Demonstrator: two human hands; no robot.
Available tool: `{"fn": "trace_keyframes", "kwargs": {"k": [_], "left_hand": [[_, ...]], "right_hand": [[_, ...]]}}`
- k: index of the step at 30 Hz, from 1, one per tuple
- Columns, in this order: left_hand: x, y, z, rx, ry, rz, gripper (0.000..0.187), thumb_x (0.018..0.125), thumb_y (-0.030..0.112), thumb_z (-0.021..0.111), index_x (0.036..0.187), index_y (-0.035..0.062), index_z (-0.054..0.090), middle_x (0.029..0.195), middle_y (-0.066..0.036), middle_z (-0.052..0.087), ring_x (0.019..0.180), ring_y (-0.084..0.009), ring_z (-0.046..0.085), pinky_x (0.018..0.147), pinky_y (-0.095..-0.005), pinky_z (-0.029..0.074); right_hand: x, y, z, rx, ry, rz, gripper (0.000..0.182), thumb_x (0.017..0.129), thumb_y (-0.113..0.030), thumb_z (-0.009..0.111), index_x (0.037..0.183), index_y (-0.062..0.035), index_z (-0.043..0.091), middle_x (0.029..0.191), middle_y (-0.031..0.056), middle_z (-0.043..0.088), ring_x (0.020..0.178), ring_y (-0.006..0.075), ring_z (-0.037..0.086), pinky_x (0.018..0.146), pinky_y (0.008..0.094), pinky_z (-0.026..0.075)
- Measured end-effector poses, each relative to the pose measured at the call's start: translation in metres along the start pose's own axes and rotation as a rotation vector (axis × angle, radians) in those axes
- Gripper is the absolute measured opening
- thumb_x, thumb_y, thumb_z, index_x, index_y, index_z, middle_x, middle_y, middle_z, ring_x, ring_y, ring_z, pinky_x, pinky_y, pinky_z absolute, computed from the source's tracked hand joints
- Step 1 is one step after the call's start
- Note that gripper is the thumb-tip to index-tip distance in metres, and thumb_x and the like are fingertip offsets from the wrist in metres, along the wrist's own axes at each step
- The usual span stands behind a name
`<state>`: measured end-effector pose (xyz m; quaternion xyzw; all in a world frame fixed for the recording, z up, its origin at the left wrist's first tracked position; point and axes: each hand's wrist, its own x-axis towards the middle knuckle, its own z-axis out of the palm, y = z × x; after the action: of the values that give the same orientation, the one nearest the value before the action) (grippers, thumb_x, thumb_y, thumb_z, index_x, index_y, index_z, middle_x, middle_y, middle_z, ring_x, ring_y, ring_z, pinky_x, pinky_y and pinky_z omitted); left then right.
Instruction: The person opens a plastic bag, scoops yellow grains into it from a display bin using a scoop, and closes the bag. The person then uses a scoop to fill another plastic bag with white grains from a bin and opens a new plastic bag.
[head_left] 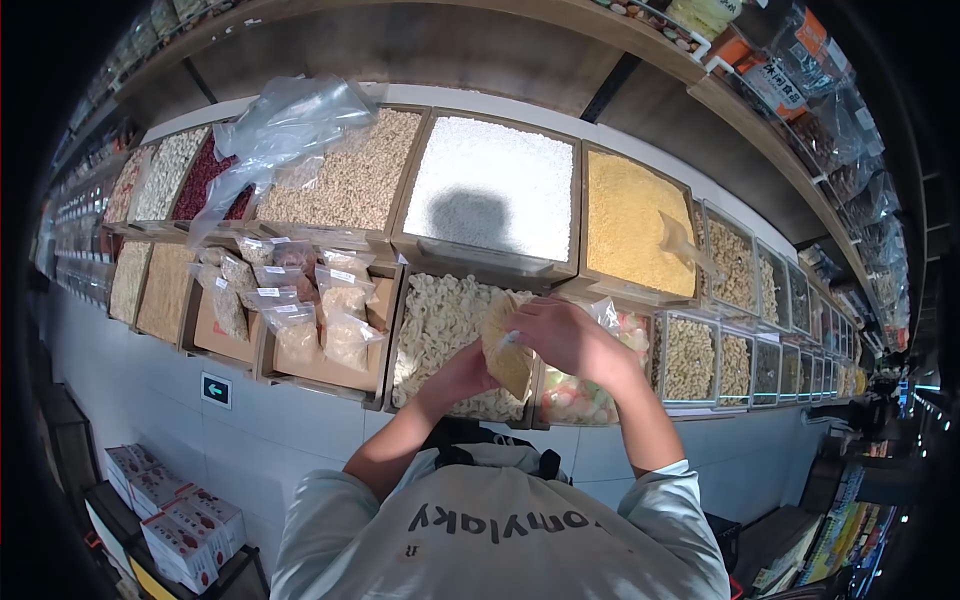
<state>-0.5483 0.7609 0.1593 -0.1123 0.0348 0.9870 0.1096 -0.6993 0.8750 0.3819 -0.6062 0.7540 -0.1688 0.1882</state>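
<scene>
Bin of pale curled pieces [391, 372] sits directly below the work; avoid spills there. Right hand [572, 340]: fingers bent in at the upper part of the yellowish bag [510, 370], can't tell if actually pinched. Bag is between both hands, over the bin's right part. Left hand [465, 374]: holding the bag's left side. I'd keep left steady, no squeezing, and leave fine work to right. White patch [511, 338] by right fingertips: too small to identify, go gently.
</scene>
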Motion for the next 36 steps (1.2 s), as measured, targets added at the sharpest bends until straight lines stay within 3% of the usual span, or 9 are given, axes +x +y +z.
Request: {"fn": "trace_keyframes", "kwargs": {"k": [5, 7, 11, 18, 20, 24, 27, 32, 36], "left_hand": [[0.002, 0.017, -0.012, 0.341, -0.067, -0.153, 0.064, 0.104, 0.055, 0.039, 0.145, 0.0055, 0.042, 0.136, -0.01, 0.059, 0.117, -0.0212, 0.063, 0.094, -0.0417, 0.055], [-0.003, 0.02, -0.017, 0.233, -0.041, -0.197, 0.072, 0.102, 0.062, 0.036, 0.146, 0.0051, 0.04, 0.138, -0.012, 0.057, 0.119, -0.0235, 0.062, 0.097, -0.0433, 0.054], [-0.009, 0.033, 0.017, 0.175, -0.091, -0.202, 0.09, 0.095, 0.076, 0.029, 0.148, 0.003, 0.036, 0.142, -0.016, 0.053, 0.125, -0.0334, 0.058, 0.103, -0.0514, 0.049], [-0.004, 0.026, 0.036, -0.124, 0.096, -0.092, 0.081, 0.096, 0.072, 0.038, 0.148, 0.0102, 0.041, 0.147, -0.018, 0.048, 0.132, -0.0402, 0.051, 0.104, -0.0652, 0.043], [0.004, 0.023, 0.023, 0.12, 0.092, -0.239, 0.075, 0.097, 0.067, 0.044, 0.145, 0.0095, 0.044, 0.141, -0.017, 0.053, 0.126, -0.0396, 0.056, 0.102, -0.0634, 0.046], [0.007, 0.022, 0.004, 0.079, 0.174, -0.403, 0.069, 0.098, 0.061, 0.049, 0.142, 0.008, 0.048, 0.134, -0.016, 0.059, 0.118, -0.0356, 0.063, 0.099, -0.0607, 0.05], [0.003, 0.011, 0.01, 0.056, -0.013, -0.353, 0.059, 0.1, 0.051, 0.054, 0.138, 0.0065, 0.049, 0.128, -0.015, 0.063, 0.11, -0.03, 0.067, 0.094, -0.0555, 0.054], [0.0, -0.002, 0.051, 0.612, 0.065, 0.328, 0.04, 0.102, 0.028, 0.059, 0.132, 0.0028, 0.052, 0.127, -0.011, 0.062, 0.117, -0.0238, 0.062, 0.1, -0.0389, 0.05], [-0.007, -0.006, 0.055, 0.654, 0.249, 0.451, 0.044, 0.105, 0.036, 0.051, 0.133, 0.0019, 0.051, 0.126, -0.011, 0.062, 0.119, -0.0243, 0.06, 0.103, -0.0397, 0.047]], "right_hand": [[-0.008, -0.001, 0.001, 0.046, -0.028, -0.115, 0.019, 0.089, -0.013, 0.064, 0.104, -0.0027, 0.068, 0.094, 0.0128, 0.065, 0.095, 0.0326, 0.064, 0.077, 0.0411, 0.052], [-0.008, -0.008, -0.003, 0.18, -0.09, 0.131, 0.019, 0.091, -0.014, 0.065, 0.106, -0.0038, 0.068, 0.093, 0.0128, 0.064, 0.093, 0.0317, 0.064, 0.078, 0.0398, 0.053], [-0.013, 0.001, 0.006, 0.219, -0.051, 0.061, 0.016, 0.091, -0.011, 0.061, 0.104, -0.0051, 0.068, 0.098, 0.0151, 0.062, 0.091, 0.0352, 0.064, 0.082, 0.0421, 0.052], [-0.031, 0.0, 0.006, 0.226, 0.072, 0.104, 0.018, 0.088, -0.006, 0.064, 0.104, -0.0037, 0.069, 0.095, 0.0143, 0.065, 0.091, 0.0355, 0.065, 0.08, 0.0417, 0.054], [-0.032, 0.001, 0.009, 0.249, 0.042, -0.057, 0.016, 0.087, -0.005, 0.064, 0.102, -0.0022, 0.069, 0.095, 0.0145, 0.065, 0.09, 0.0355, 0.066, 0.08, 0.0418, 0.054], [-0.032, 0.0, 0.007, 0.258, -0.01, -0.15, 0.015, 0.087, -0.006, 0.065, 0.101, -0.0021, 0.068, 0.097, 0.0139, 0.066, 0.088, 0.0352, 0.066, 0.08, 0.0419, 0.053], [-0.039, -0.002, 0.002, 0.337, -0.058, -0.096, 0.016, 0.086, -0.005, 0.065, 0.101, -0.0013, 0.069, 0.096, 0.0145, 0.067, 0.087, 0.0354, 0.065, 0.08, 0.0421, 0.053], [-0.041, 0.026, 0.002, 0.378, 0.099, 0.218, 0.016, 0.085, -0.005, 0.065, 0.099, 0.0017, 0.071, 0.089, 0.0187, 0.069, 0.084, 0.0376, 0.066, 0.076, 0.0411, 0.052], [-0.033, 0.038, 0.007, 0.394, 0.241, 0.302, 0.016, 0.086, -0.005, 0.064, 0.099, 0.0023, 0.07, 0.089, 0.0186, 0.068, 0.084, 0.0376, 0.065, 0.075, 0.0394, 0.051]]}}
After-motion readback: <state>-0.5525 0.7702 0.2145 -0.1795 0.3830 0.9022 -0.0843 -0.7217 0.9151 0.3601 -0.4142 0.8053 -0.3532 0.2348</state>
